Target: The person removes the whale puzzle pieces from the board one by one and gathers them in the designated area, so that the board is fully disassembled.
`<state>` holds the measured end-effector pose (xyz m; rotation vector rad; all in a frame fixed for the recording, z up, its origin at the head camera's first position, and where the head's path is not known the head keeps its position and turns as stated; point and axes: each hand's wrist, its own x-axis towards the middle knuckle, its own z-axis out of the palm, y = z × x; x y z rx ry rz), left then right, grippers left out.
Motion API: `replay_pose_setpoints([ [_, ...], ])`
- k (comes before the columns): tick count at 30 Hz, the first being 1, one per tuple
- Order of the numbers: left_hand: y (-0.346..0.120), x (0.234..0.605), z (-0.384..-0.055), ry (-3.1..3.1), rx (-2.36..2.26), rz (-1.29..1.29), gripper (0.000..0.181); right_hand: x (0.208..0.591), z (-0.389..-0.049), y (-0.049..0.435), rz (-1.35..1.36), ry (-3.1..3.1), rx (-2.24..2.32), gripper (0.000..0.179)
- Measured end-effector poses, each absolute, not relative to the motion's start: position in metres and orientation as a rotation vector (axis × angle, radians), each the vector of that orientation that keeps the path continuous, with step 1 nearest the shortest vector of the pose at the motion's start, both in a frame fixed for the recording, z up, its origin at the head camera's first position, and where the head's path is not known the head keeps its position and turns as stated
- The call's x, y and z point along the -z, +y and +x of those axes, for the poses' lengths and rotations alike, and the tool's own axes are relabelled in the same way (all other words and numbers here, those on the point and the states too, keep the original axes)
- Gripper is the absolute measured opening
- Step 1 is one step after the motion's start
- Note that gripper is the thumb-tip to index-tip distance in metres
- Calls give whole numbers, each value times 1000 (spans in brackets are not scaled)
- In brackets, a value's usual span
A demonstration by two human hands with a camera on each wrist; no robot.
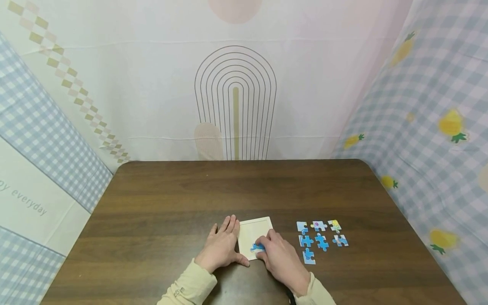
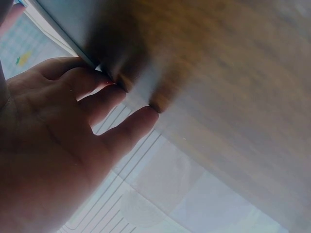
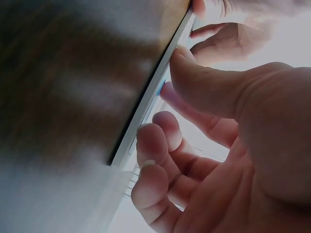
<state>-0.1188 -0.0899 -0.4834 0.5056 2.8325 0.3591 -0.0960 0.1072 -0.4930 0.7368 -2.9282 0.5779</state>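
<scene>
A pale square puzzle tray [image 1: 251, 231] lies on the table between both hands. My left hand [image 1: 221, 250] rests along the tray's left side, fingers extended and thumb at the near left corner; the left wrist view shows its fingertips [image 2: 153, 110] against the tabletop. With thumb and index finger, my right hand [image 1: 280, 260] pinches a blue and white puzzle piece [image 1: 257, 248] low in the tray. Part of that piece is hidden under the fingers. In the right wrist view, only a blue sliver of it shows by the index fingertip, and the other fingers are curled.
Several loose puzzle pieces lie in rough rows right of the tray, among them a blue one [image 1: 322, 242] and one with a yellow figure [image 1: 335, 225]. The brown wooden table [image 1: 152, 203] meets a patterned cloth backdrop [image 1: 160, 97] at its far edge.
</scene>
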Motion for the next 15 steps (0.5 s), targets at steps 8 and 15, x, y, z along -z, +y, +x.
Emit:
replay_pose_setpoints([
  [8, -90, 483, -118, 2845, -367, 509, 120, 490, -94, 104, 742, -2925, -564, 27],
  [15, -89, 484, -119, 2838, -367, 505, 121, 491, -94, 102, 752, -2939, -543, 23],
])
